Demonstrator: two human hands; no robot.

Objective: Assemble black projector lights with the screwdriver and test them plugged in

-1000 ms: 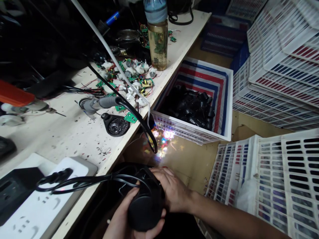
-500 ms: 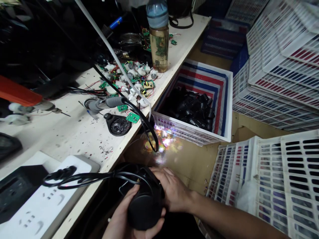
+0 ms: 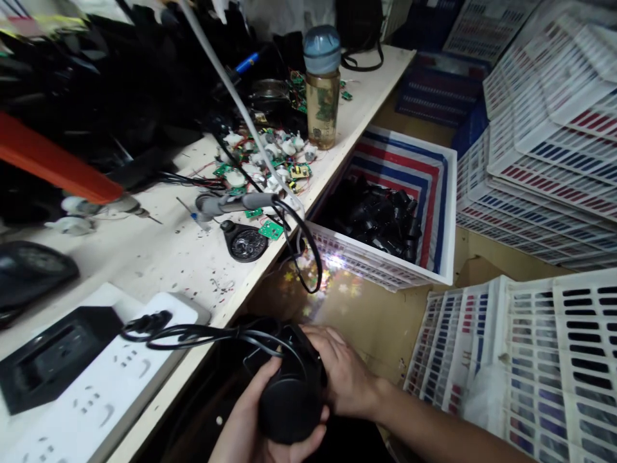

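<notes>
A round black projector lamp [image 3: 290,408] is held between both hands off the table's front edge. My left hand [image 3: 250,411] wraps its near side, thumb pressed on top by the cable. On its far right side lies my right hand [image 3: 342,370], fingers curled round the housing and partly hidden. From the lamp a bundled black cable [image 3: 197,333] runs left to a plug in the white power strip [image 3: 103,386]. Coloured spots of light [image 3: 321,283] fall on the floor ahead of the lamp.
On the table lie a soldering iron [image 3: 241,204], a small black dish [image 3: 247,244], several circuit boards [image 3: 271,229], an orange-handled tool [image 3: 62,164] and a bottle [image 3: 322,106]. A crate [image 3: 450,212] of black parts stands beside it. Stacked white crates [image 3: 544,154] line the right.
The whole view has shifted, so table and crates sit slightly lower and further right. Both hands keep their hold on the lamp. The light spots on the floor look different, with star-like shapes now.
</notes>
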